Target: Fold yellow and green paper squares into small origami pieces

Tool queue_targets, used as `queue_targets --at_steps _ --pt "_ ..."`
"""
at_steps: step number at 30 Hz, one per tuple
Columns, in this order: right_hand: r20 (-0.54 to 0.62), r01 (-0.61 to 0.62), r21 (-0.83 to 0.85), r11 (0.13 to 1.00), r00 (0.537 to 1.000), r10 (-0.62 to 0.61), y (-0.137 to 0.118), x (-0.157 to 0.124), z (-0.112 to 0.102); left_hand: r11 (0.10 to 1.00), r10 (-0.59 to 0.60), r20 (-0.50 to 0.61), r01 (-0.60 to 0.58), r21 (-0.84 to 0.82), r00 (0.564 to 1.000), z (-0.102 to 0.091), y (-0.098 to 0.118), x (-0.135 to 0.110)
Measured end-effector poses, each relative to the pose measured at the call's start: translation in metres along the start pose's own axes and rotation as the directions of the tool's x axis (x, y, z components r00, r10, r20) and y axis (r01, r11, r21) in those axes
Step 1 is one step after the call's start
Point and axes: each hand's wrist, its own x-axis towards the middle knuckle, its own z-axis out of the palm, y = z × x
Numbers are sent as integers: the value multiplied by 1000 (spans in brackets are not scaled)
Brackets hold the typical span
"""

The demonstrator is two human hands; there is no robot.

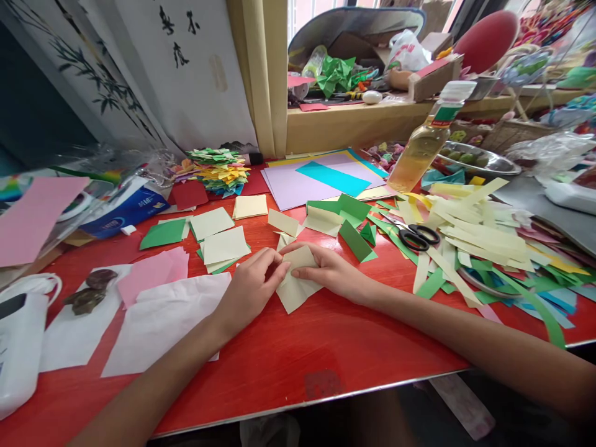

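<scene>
Between my hands is a pale yellow square of paper [294,297], creased and tilted just above the red table. My left hand [255,280] pinches its upper left side, fingers closed. My right hand [328,272] grips the upper right part, thumb on top and the other fingers behind it. Just beyond my hands lie folded cream paper pieces [325,220] and folded green pieces [356,241]. To the left of them are a stack of cream squares [226,246], another cream stack [250,207] and a green square [162,233].
Black-handled scissors [419,237] lie beside a heap of paper strips [484,239] on the right. A bottle of yellowish liquid [421,152] stands tilted in view behind them. Pink sheets [156,273] and white paper [162,323] cover the left. The table's front edge [326,397] is near me.
</scene>
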Motion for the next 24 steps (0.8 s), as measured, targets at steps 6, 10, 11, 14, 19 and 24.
queue_targets --at_steps 6,10,11,14,19,24 --pt "-104 -29 57 998 994 35 1 2 0 998 -4 5 4 -61 1000 -1 2 0" --pt "-139 -36 106 994 989 51 2 2 -1 996 -40 22 42 -84 999 -1 0 0" --pt "-148 -32 120 992 988 49 3 2 -1 996 -45 25 47 -81 999 -1 -1 0" --pt "-166 -29 126 992 985 50 3 2 -1 997 -41 21 42 -70 999 0 0 0" --pt "-168 -43 112 993 984 62 1 1 -1 989 -76 26 79 -126 997 -1 2 -1" --pt "-142 -89 35 995 986 93 2 1 -1 967 -116 6 115 -228 993 -1 1 -1"
